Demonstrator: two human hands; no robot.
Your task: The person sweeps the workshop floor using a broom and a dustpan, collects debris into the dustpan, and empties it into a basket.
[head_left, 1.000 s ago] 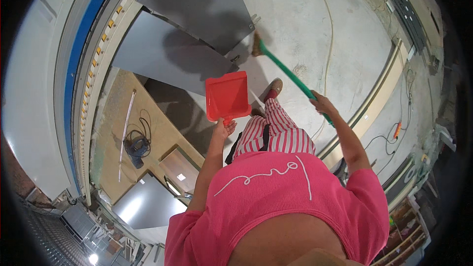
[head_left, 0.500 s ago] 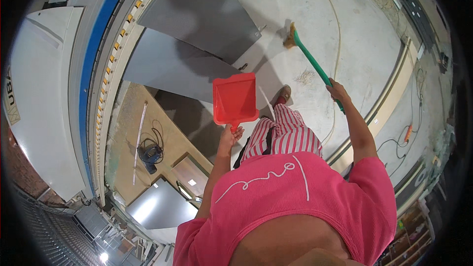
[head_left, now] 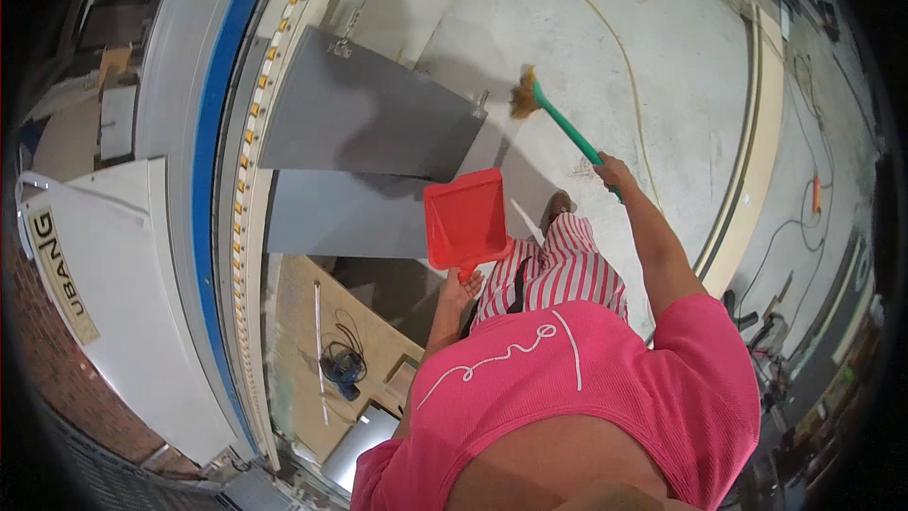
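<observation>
A red dustpan (head_left: 468, 222) is held up by its short handle in my left hand (head_left: 461, 286), its open side away from me. The pan looks bare inside. My right hand (head_left: 614, 173) is closed round the green handle of a small hand broom (head_left: 567, 128). The broom points away to the left, and its brown bristles (head_left: 524, 96) are over the concrete floor (head_left: 586, 47). Whether the bristles touch the floor I cannot tell. My right shoe (head_left: 560, 203) is on the floor between dustpan and broom.
Grey panels (head_left: 374, 104) lie left of the dustpan, with metal fittings at their edges. A long machine with a blue stripe (head_left: 210, 132) runs down the left. A brown board (head_left: 307, 322) bears a corded blue tool (head_left: 342, 369). A thin hose (head_left: 624, 47) crosses the floor; a beige rail (head_left: 752, 151) stands right.
My view has turned and moved on, so the panels and machine sit differently. Both hands keep their hold; the broom's bristles have come further left, closer to the panels.
</observation>
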